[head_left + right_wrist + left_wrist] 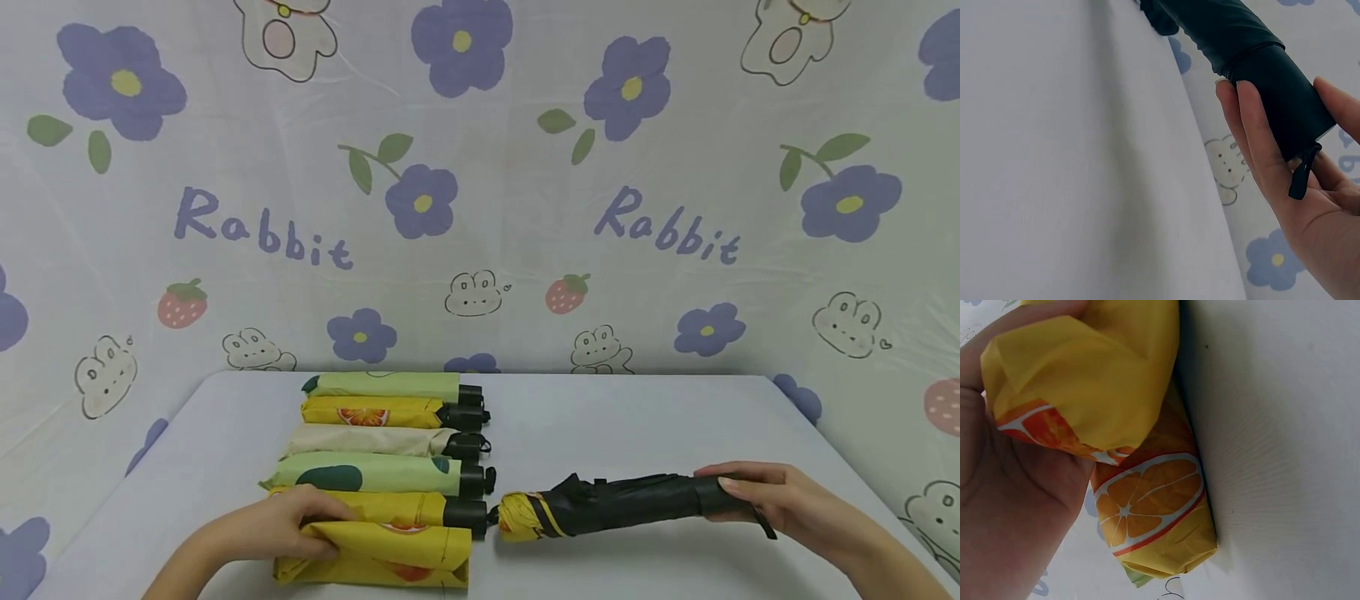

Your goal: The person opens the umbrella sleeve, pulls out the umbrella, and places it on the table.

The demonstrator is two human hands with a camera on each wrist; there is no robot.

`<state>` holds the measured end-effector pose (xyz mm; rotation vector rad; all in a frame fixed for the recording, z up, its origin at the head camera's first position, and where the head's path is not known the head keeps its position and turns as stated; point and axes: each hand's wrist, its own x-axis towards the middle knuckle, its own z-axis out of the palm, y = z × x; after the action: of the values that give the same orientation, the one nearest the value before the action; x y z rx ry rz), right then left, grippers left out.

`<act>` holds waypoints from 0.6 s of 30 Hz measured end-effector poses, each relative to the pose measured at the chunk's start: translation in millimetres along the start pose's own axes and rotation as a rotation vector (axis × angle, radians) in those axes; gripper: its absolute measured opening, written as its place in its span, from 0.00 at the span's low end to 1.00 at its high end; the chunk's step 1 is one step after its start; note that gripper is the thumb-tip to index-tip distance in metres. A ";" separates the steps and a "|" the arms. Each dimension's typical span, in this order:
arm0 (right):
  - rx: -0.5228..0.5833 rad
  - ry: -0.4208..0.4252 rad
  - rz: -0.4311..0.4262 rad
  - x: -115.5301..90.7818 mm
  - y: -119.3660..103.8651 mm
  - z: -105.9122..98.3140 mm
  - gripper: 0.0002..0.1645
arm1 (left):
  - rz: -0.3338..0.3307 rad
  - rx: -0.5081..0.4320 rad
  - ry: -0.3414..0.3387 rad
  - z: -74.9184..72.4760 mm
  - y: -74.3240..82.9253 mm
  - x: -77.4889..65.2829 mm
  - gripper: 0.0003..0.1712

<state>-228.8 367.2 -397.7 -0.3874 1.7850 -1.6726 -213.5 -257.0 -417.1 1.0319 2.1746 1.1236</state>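
Observation:
My left hand point(288, 525) pinches a yellow fabric umbrella sleeve point(397, 550) with an orange-slice print, its wide end facing right. In the left wrist view the sleeve point(1097, 369) bunches over the fingers, hiding most of them. Directly behind it lies a yellow-covered umbrella point(405, 507) with a black handle. My right hand point(780, 500) grips the black handle end of a folded umbrella point(637, 504), held slightly above the table, its yellow-banded tip pointing left toward the sleeve. Thumb and fingers stand around the handle point(1282, 100) in the right wrist view, with a wrist strap dangling.
Behind the yellow-covered umbrella, several covered umbrellas lie in a row on the white table point(600, 417), black handles to the right: light green point(397, 475), cream point(367, 440), yellow point(330, 410) and green point(412, 383). A patterned cloth point(510, 167) hangs behind the table.

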 end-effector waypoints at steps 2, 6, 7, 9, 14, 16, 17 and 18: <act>0.021 0.000 0.002 -2.0 2.7 -5.0 0.24 | 0.002 -0.008 -0.001 -0.1 -0.1 -0.3 0.17; 0.064 -0.001 0.020 -7.0 10.7 -16.4 0.25 | 0.002 -0.016 0.000 0.2 -0.1 -0.2 0.17; 0.076 0.000 0.027 -8.2 12.7 -19.2 0.25 | 0.001 -0.016 0.000 0.1 -0.3 -0.2 0.18; 0.102 0.003 0.042 -10.4 16.1 -24.3 0.25 | -0.001 -0.014 0.001 0.0 -0.5 -0.2 0.18; 0.165 -0.020 0.055 -13.3 22.2 -31.3 0.25 | -0.004 -0.017 0.006 -0.3 0.0 -1.5 0.18; 0.186 -0.042 0.048 -14.0 24.4 -33.5 0.26 | -0.001 -0.014 0.010 -0.1 0.3 -2.1 0.18; 0.195 -0.049 0.046 -14.6 25.5 -34.8 0.26 | 0.001 -0.009 0.013 -0.1 0.3 -2.3 0.18; 0.201 -0.058 0.044 -15.0 26.7 -36.4 0.26 | 0.000 -0.007 0.014 0.1 0.5 -2.4 0.18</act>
<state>-234.9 408.3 -420.7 -0.3018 1.5549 -1.7718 -211.8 -258.7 -416.5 1.0236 2.1801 1.1412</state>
